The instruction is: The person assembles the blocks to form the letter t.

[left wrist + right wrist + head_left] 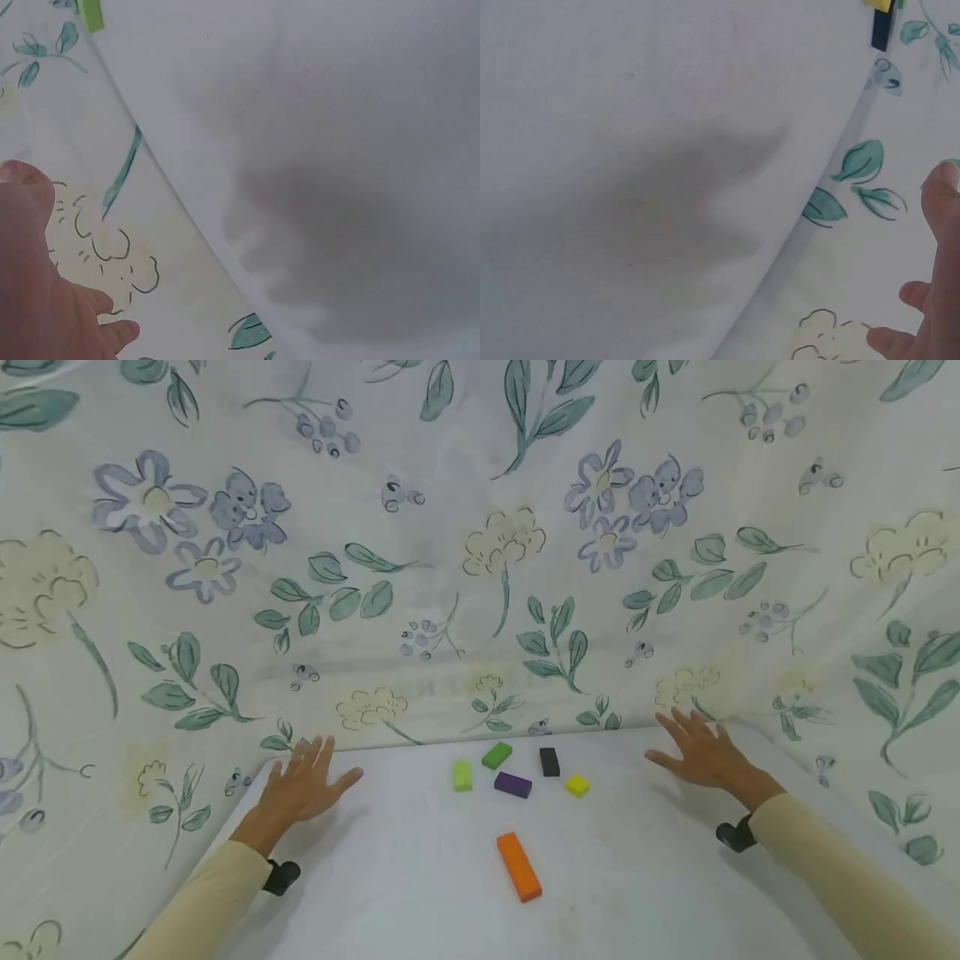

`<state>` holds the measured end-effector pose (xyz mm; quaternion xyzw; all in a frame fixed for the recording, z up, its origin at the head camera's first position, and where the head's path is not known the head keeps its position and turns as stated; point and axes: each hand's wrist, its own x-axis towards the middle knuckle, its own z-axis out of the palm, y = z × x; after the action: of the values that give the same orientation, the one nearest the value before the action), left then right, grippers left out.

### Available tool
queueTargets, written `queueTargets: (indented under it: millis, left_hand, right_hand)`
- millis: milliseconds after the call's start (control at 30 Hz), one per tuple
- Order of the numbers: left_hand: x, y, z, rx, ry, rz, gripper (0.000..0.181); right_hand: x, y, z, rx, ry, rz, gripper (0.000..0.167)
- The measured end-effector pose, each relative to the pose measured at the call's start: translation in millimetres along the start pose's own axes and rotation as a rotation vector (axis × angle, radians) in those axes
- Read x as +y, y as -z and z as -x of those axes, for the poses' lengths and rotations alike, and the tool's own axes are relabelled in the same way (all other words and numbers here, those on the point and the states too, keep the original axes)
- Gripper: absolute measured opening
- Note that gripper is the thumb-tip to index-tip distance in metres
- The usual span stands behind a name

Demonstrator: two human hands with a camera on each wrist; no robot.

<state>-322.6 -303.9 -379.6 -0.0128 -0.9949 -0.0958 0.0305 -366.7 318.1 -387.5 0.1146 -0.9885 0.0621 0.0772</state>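
Over the left side of the white table, my left hand [300, 787] hovers with fingers spread, holding nothing. On the opposite side my right hand [703, 755] is likewise spread and bare. Between them lie small blocks: a lime green block [462, 776], a darker green block [497, 755], a purple block [513, 785], a black block [550, 762] and a yellow block [577, 786]. Closer to me rests a longer orange block [519, 867]. Each wrist view shows part of its hand and a shadow on the tabletop; the black block [882, 30] appears in the right one.
A floral cloth [450, 610] hangs behind the white table [390, 877] and at its sides. Dark straps with small devices [282, 877] sit on both wrists, below beige sleeves.
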Motion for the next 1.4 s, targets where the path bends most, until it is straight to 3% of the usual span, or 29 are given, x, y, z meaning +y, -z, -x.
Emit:
queueTargets:
  millis: [200,400,600,833,967,1400]
  left_hand:
    - [14.8,3.4,5.2,-0.021,-0.026,0.023,0.112]
    - [22.9,7.6,2.2,0.038,-0.056,-0.001,0.112]
    - [48.2,22.6,5.7,0.067,-0.125,-0.008,0.106]
    - [69.8,15.8,14.2,0.076,-0.173,-0.014,0.101]
    - [74.1,16.4,15.9,0.079,-0.178,0.004,0.100]
    - [87.2,13.2,27.3,0.053,-0.163,0.069,0.101]
  right_hand:
    - [-5.9,-1.3,4.0,0.021,0.005,0.009,0.090]
    - [-17.1,6.6,2.7,0.053,0.035,0.023,0.086]
    - [-27.8,10.2,0.4,0.080,0.058,0.059,0.083]
    - [-50.6,9.5,-3.3,0.135,0.135,0.032,0.077]
    - [-63.7,11.6,-8.3,0.166,0.178,0.032,0.075]
    - [-98.3,8.5,-15.4,0.157,0.229,-0.026,0.075]
